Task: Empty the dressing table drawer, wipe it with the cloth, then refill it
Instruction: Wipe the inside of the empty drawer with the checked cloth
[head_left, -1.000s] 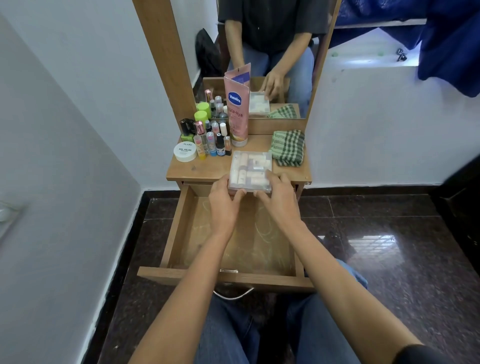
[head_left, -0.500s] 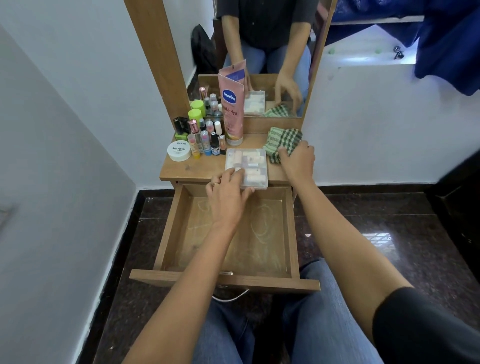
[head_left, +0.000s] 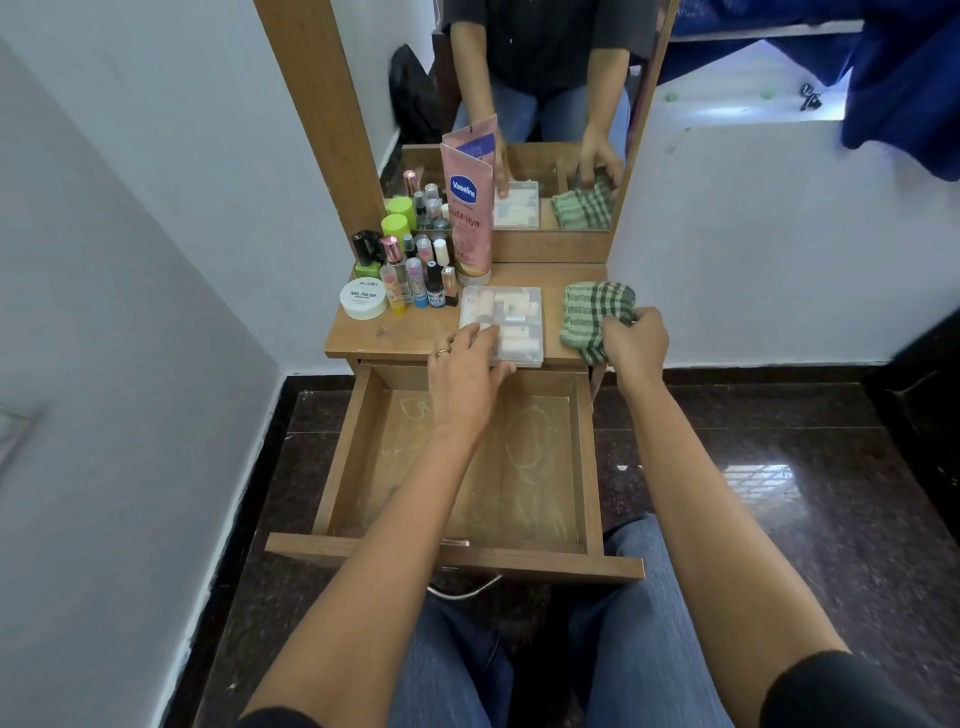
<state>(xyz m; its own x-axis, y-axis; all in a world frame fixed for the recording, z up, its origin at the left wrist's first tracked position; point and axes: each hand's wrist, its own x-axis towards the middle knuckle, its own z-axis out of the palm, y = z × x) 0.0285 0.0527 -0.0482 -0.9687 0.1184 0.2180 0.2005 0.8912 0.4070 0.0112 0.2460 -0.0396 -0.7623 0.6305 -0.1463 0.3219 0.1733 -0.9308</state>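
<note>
Drawer (head_left: 584, 457) found pulled fully out and emptied, faint pale scribble marks across its bare floor. Contents noted on the dressing table (head_left: 395, 338): clear plastic box (head_left: 511, 317) at the front edge near the middle, pink lotion tube (head_left: 467, 208) standing behind it against the mirror base, small bottles (head_left: 415, 270) and a white nail polish jar (head_left: 363, 297) clustered at the back left corner. Green checked cloth (head_left: 595, 314) lying folded at the front right corner, its near end overhanging the edge.

Right hand (head_left: 634, 345) observed with fingers curled closed around the near end of the cloth. Left hand (head_left: 465, 371) resting on the near left corner of the box, fingers spread and flat, not clamped; whether any fingertip hooked the rim could not be settled from this angle.

Step in hand judged as taking up the cloth for wiping. Recommended: lifted clear of the box to avoid nudging it off the front edge; bunched into a firm pad; worked from the back wall forward and into all four corners, with extra pressure over the marks. Box better pushed back first.
</note>
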